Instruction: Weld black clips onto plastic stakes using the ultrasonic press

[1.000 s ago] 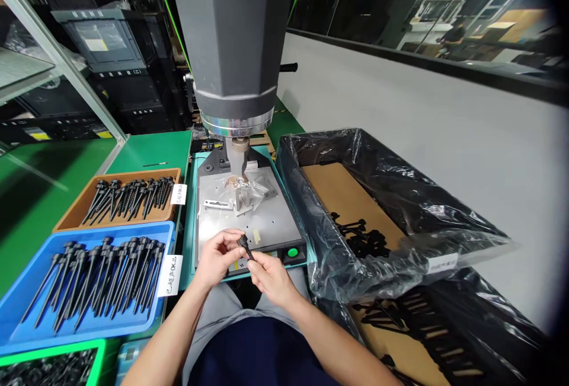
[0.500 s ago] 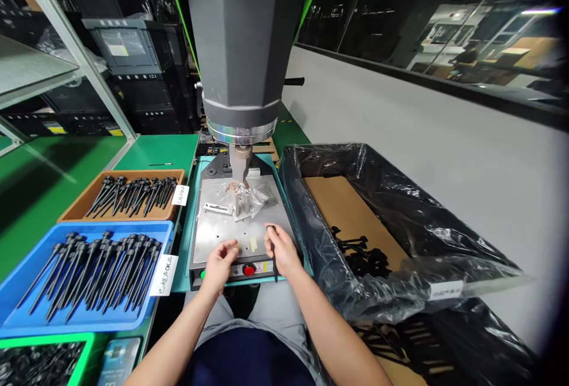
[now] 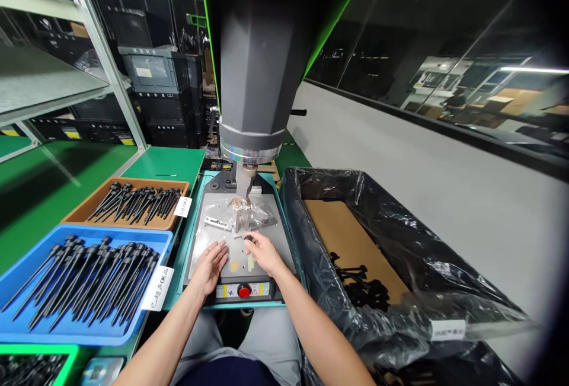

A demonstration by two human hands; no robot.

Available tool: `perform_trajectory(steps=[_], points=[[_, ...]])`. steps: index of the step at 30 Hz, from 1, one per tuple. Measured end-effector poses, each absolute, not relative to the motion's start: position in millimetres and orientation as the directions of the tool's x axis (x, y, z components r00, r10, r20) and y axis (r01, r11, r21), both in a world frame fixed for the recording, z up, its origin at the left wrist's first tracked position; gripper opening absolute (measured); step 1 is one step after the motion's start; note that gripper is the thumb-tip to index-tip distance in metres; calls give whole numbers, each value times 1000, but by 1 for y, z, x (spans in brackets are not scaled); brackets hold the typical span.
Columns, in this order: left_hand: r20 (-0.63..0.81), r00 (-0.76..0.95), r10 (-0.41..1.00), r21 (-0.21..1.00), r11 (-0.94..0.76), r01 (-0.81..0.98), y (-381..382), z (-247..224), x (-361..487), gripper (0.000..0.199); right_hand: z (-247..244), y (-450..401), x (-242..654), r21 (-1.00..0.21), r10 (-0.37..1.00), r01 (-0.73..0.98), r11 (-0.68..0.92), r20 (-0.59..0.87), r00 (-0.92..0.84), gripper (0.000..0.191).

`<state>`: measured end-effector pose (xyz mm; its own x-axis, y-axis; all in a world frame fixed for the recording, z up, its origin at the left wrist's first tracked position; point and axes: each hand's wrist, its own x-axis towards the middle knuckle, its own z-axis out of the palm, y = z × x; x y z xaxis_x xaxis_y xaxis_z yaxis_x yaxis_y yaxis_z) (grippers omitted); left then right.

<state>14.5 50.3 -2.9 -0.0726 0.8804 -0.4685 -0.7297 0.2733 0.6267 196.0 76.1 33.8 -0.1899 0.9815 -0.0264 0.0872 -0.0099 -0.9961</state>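
My right hand (image 3: 263, 254) pinches a black long-stemmed part (image 3: 249, 238); only its dark end shows at the fingertips, and the rest is hidden. It is just in front of the clear-film-wrapped fixture (image 3: 255, 215) under the press's metal horn (image 3: 245, 181). To the left, my left hand (image 3: 210, 265) lies over the metal plate (image 3: 204, 227) with its fingers stretched out and nothing visible in them. A red button (image 3: 244, 291) sits on the front panel of the press base, below and between both hands.
To the left, a blue tray (image 3: 166, 245) and a brown tray (image 3: 75, 218) carry black long-stemmed parts. A green bin (image 3: 71, 357) stands nearest me. On the right, a black-lined box (image 3: 306, 243) holds cardboard and more black parts. The press head (image 3: 253, 66) hangs above the plate.
My right hand has moved left and inward, carrying the black part to the front of the fixture. My left hand's fingers have straightened over the plate. The camera view has tilted up.
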Motion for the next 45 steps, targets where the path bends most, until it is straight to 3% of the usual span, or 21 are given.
perform_trajectory(steps=[3,6,8,12,17,20,24,30,40,45], points=[[-445,10,895,528,272,-805,42,-5,16,27,38,66,188,-994,962,-59,-93,-74,-263,43],[-352,179,919,369,312,-876,33,2,21,35,40,59,182,-973,950,-194,-125,-61,-306,45],[-302,231,925,336,330,-882,31,10,26,39,41,57,181,-964,949,-235,-121,-43,-312,45],[-349,99,932,482,269,-834,35,28,31,34,33,52,187,-954,965,-273,-123,-51,-257,49],[-292,58,955,560,220,-799,40,46,27,41,12,44,194,-902,971,-393,-178,-227,81,51],[-245,97,965,551,221,-805,39,55,26,45,5,46,184,-880,957,-403,-251,-287,32,51],[-238,112,965,560,230,-796,35,63,28,48,12,63,162,-906,986,-392,-163,-158,-44,46],[-235,90,968,614,220,-759,31,75,28,51,32,96,148,-972,987,-178,155,144,75,42],[-181,69,981,688,176,-704,31,75,23,63,46,124,160,-960,944,69,270,278,180,56],[-155,51,987,710,147,-688,32,73,25,69,61,127,169,-897,882,263,355,415,224,40]])
